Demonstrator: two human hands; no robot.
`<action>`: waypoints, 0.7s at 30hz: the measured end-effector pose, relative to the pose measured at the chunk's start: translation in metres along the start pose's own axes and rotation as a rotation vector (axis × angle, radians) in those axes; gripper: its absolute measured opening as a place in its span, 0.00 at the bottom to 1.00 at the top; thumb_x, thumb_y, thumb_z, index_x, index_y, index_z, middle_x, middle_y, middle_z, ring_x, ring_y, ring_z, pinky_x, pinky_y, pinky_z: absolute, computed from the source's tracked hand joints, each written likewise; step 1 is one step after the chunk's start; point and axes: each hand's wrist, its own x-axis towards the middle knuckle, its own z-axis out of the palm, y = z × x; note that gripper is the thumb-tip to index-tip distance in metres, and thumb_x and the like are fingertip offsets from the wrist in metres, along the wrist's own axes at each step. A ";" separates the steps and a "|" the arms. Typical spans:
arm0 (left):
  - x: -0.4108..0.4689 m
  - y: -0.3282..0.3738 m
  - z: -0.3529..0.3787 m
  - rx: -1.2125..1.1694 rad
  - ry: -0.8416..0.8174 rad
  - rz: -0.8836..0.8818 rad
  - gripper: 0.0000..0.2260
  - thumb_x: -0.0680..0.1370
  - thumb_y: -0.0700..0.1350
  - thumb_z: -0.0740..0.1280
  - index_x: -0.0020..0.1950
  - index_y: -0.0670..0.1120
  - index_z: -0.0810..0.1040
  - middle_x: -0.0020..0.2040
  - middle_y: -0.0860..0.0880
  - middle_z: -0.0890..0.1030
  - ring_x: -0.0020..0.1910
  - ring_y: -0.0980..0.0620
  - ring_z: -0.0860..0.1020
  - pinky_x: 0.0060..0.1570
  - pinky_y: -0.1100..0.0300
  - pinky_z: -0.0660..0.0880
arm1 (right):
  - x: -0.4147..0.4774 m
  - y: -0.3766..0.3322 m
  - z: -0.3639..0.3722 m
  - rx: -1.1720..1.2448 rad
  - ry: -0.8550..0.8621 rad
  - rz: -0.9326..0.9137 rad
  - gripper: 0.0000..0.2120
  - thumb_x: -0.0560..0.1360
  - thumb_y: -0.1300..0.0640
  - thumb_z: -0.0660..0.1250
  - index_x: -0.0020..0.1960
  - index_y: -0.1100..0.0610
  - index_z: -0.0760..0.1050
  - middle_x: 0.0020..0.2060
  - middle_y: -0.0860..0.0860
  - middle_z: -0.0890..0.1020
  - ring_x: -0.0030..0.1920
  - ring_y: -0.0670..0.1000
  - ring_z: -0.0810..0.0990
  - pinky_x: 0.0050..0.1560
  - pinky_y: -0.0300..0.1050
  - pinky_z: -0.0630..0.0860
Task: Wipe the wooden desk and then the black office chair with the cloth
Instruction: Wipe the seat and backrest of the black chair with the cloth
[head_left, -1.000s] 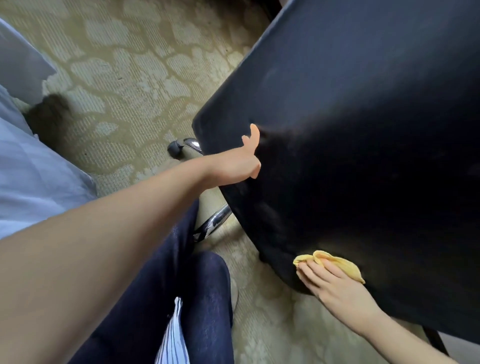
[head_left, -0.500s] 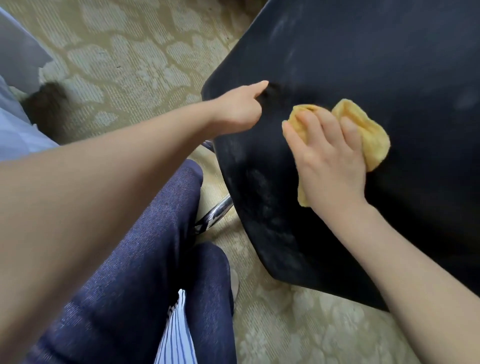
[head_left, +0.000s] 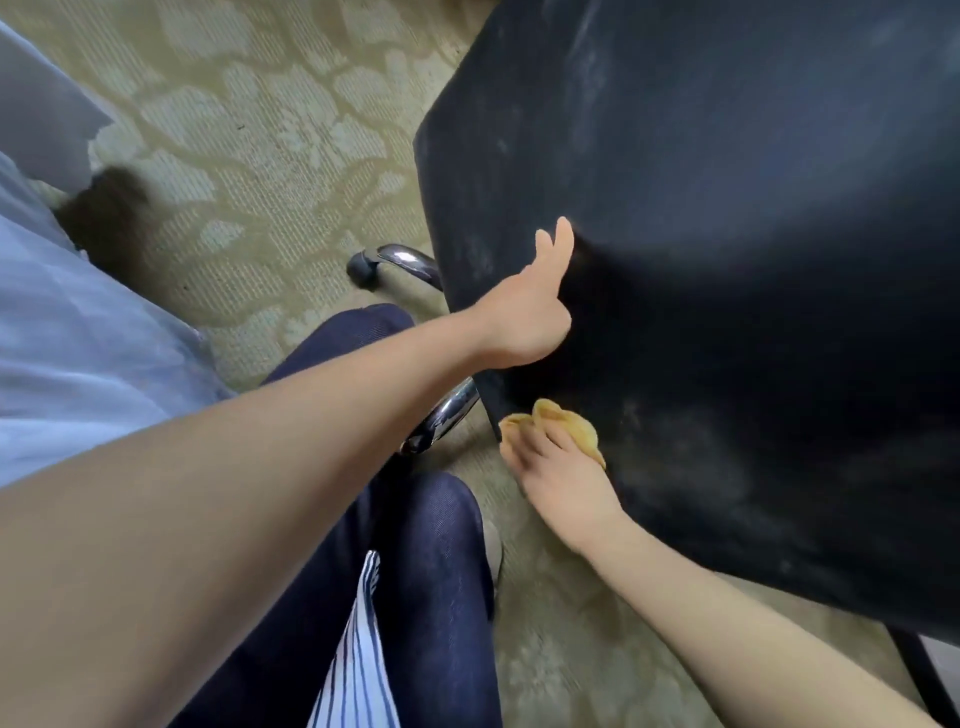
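Step in hand: wiping the chair. I judge the desk part is finished, but the wooden desk is not in view, so this is only a guess.
Chair: the black fabric office chair fills the right side, with one broad face turned to the camera. Pale dusty marks show on this face near its left edge and in the lower part.
Cloth: the bunched yellow cloth sits at the lower left corner of the chair, touching the black fabric.
Right hand: the right hand lies over the cloth. Its fingers are bent on top of the bundle, holding it and pressing it to the corner.
Left hand: the left hand is against the chair higher up, the thumb pointing upward. The other fingers go into shadow, so I cannot tell whether they curl round something.
How to do it well: keep the chair steady with the left hand. Open the cloth flatter so more of it touches. Make overlapping strokes from the corner across the pale marks, and follow the edge too.
Risk: the chrome chair leg ends in a caster, so the chair may roll on the beige patterned carpet when pushed.
Containers: none shows here, and nothing holds another thing.
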 end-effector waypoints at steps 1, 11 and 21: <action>0.000 -0.001 0.000 0.005 0.007 -0.004 0.38 0.73 0.32 0.51 0.77 0.52 0.38 0.78 0.50 0.41 0.76 0.47 0.52 0.67 0.62 0.53 | -0.020 -0.008 0.009 0.022 0.012 -0.003 0.22 0.73 0.56 0.64 0.67 0.59 0.73 0.64 0.55 0.76 0.65 0.54 0.72 0.67 0.50 0.66; 0.007 0.005 0.011 0.102 0.135 -0.026 0.30 0.80 0.35 0.53 0.77 0.46 0.41 0.77 0.42 0.54 0.73 0.43 0.61 0.66 0.55 0.61 | -0.139 0.011 -0.018 0.176 0.483 0.435 0.19 0.74 0.68 0.56 0.56 0.57 0.82 0.54 0.52 0.83 0.55 0.52 0.81 0.54 0.45 0.66; -0.019 0.009 0.027 -0.157 0.197 -0.043 0.40 0.70 0.31 0.53 0.77 0.59 0.44 0.77 0.50 0.57 0.66 0.45 0.70 0.49 0.66 0.72 | -0.121 0.059 -0.066 -0.085 0.966 0.918 0.16 0.78 0.67 0.61 0.61 0.53 0.79 0.57 0.54 0.81 0.59 0.52 0.70 0.51 0.48 0.64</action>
